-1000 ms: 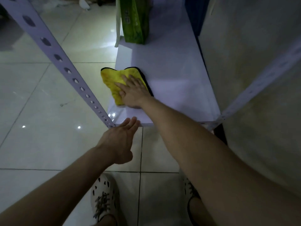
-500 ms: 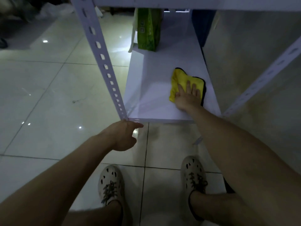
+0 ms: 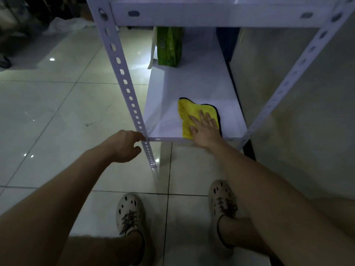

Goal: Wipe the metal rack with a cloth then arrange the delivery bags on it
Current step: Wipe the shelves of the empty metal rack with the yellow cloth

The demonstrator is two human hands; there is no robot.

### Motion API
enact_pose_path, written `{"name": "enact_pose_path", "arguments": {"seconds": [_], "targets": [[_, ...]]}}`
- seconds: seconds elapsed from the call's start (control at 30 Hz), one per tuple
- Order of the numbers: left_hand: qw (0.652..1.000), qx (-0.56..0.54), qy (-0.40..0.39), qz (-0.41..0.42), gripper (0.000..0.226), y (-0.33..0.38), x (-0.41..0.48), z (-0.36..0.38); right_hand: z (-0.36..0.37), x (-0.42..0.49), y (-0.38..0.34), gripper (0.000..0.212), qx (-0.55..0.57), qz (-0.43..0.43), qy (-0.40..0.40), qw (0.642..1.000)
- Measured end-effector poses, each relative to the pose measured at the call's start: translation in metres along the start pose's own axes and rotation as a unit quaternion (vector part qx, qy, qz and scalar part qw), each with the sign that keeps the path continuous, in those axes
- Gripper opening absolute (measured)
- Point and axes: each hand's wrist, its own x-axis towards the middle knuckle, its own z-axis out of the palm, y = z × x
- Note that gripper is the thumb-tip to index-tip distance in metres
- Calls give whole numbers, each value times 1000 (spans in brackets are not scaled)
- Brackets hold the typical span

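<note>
A right hand (image 3: 206, 129) lies flat, fingers spread and straight, pressing a yellow cloth (image 3: 194, 112) onto the near end of the lower shelf (image 3: 192, 83) of a white metal rack (image 3: 299, 64). The left hand (image 3: 124, 145), fingers loosely curled, meets the front-left upright (image 3: 123, 73) at the shelf corner; whether it grips the post cannot be told. The wiping stage appears to be under way, with the far stretch of this shelf and the upper shelf (image 3: 192, 14) seemingly yet to be covered and the arranging not begun. One green bag (image 3: 169, 47) stands upright at the far end, likely needing to be shifted for the cloth to pass. A wall (image 3: 288, 112) runs close along the rack's right side above the tiled floor (image 3: 48, 112).
</note>
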Motion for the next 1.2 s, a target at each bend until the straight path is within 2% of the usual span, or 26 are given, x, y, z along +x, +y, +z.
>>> {"name": "enact_pose_path", "arguments": {"seconds": [0.1, 0.23, 0.3, 0.43, 0.5, 0.6, 0.73, 0.93, 1.03, 1.2], "targets": [[1000, -11, 7, 20, 44, 13, -2, -8, -20, -25, 54, 58, -2, 95, 13, 995], [999, -31, 13, 35, 42, 15, -7, -12, -19, -30, 53, 59, -20, 144, 3, 989], [999, -26, 11, 32, 42, 11, -9, -13, -8, -31, 32, 61, -30, 110, 5, 993], [1000, -21, 6, 10, 42, 1, -14, -16, 32, -42, -37, 73, -106, -84, 11, 991], [1000, -26, 4, -5, 42, -1, -17, -17, 45, -39, -72, 72, -123, -118, 20, 985], [999, -31, 9, -11, 40, -1, -21, -15, 39, -28, -87, 67, -165, -126, 64, 976], [1000, -22, 14, 5, 39, 6, -28, -12, 13, -30, -63, 61, -201, -141, 66, 967], [999, 17, 43, 10, 40, 27, -47, -13, -37, -72, -38, 58, -103, -112, -2, 988], [998, 14, 64, 12, 42, 43, -62, -13, -76, -95, -35, 46, -56, -121, 15, 991], [996, 4, 89, 12, 45, 70, -108, -9, -121, -155, -39, 38, -8, -124, 54, 991]]}}
